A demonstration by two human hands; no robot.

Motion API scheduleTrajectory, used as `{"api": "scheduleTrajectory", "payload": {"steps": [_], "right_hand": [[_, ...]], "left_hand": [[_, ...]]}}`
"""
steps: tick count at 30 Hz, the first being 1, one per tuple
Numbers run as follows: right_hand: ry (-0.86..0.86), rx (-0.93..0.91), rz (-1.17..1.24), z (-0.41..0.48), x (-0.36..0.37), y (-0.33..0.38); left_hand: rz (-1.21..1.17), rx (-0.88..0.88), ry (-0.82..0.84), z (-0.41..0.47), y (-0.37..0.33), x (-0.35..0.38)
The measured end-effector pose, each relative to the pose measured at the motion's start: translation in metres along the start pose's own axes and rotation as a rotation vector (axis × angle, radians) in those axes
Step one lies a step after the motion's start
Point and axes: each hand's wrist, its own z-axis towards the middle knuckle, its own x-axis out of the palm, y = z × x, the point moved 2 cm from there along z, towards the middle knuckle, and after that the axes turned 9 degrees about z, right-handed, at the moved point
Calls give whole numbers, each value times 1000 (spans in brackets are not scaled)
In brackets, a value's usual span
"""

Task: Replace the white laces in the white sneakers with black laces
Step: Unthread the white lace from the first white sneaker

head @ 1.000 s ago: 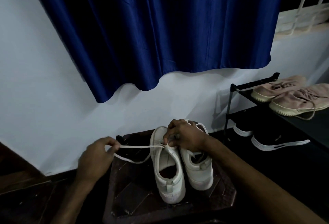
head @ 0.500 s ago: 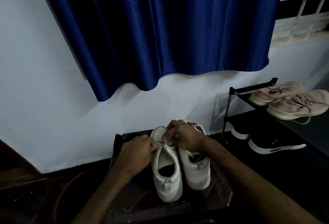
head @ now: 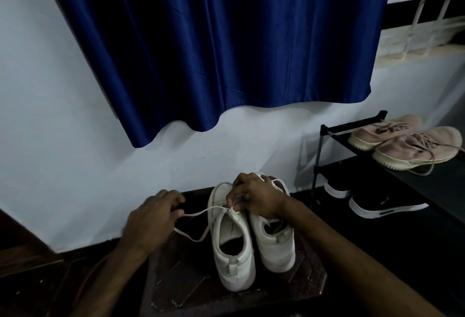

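A: What are the fingers doing?

B: The left hand (head: pixel 153 218) has its fingers curled in, pinching the white lace (head: pixel 201 213) at their tips. The right hand (head: pixel 254 201) is bent over the front of the left sneaker (head: pixel 232 253), fingertips closed on the lace where it leaves the eyelets.

A: And the lace between them?

B: It runs from the shoe out to the left hand, nearly level, and a slack loop droops below it to the sneaker's side.

A: How do the hands sit?

B: The left is held off to the side of the shoe, knuckles up, forearm coming in from the lower left. The right wrist rests across the right sneaker (head: pixel 274 243) and hides its front; that forearm comes in from the lower right.

A: Where are the sneakers?

B: Side by side, touching, heels toward the camera, on a dark wooden stool (head: pixel 176 279).

A: Anything around them?

B: A pale wall (head: pixel 63 140) behind, a blue curtain (head: pixel 226 52) hanging above it, a window grille (head: pixel 427 14) at the top right. To the right stands a black shoe rack (head: pixel 319 155) with pink shoes (head: pixel 412 148) on top and black shoes (head: pixel 385 207) with white soles on the shelf below, well apart from the stool
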Motion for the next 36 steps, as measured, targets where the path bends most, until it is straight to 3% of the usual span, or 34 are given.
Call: {"api": "scheduleTrajectory", "payload": {"steps": [5, 7, 12, 15, 18, 24, 26, 28, 30, 32, 34, 36], "right_hand": [[-3, -33, -29, -2, -1, -1], [-8, -42, -28, -2, -1, -1], [-27, -55, 1, -2, -1, -1], [-11, -62, 10, -1, -2, -2], [-14, -59, -2, 1, 0, -2], [-17, -67, -21, 2, 2, -2], [-35, -105, -15, 2, 2, -1], [-78, -149, 14, 1, 0, 1], [-187, -133, 83, -2, -9, 8], [-232, -97, 113, -7, -18, 27], [-82, -63, 27, -13, -18, 47], [53, -30, -116, -19, -9, 58]], "left_hand": [[-201, 181, 28, 8, -52, 10], [-176, 176, 32, 8, -62, 15], [-27, 118, -147, 5, -62, 13], [-97, -66, -264, -6, -52, 16], [-321, -332, -374, -12, -23, 21], [-260, -186, 115, -33, 5, 50], [-217, -155, 111, -36, 5, 52], [-220, -129, -16, -35, 0, 47], [-362, -84, -114, -33, -12, 37], [-521, -40, -44, -31, -27, 33], [-554, 7, 46, -28, -42, 38], [-559, 18, 16, -27, -49, 45]]}}
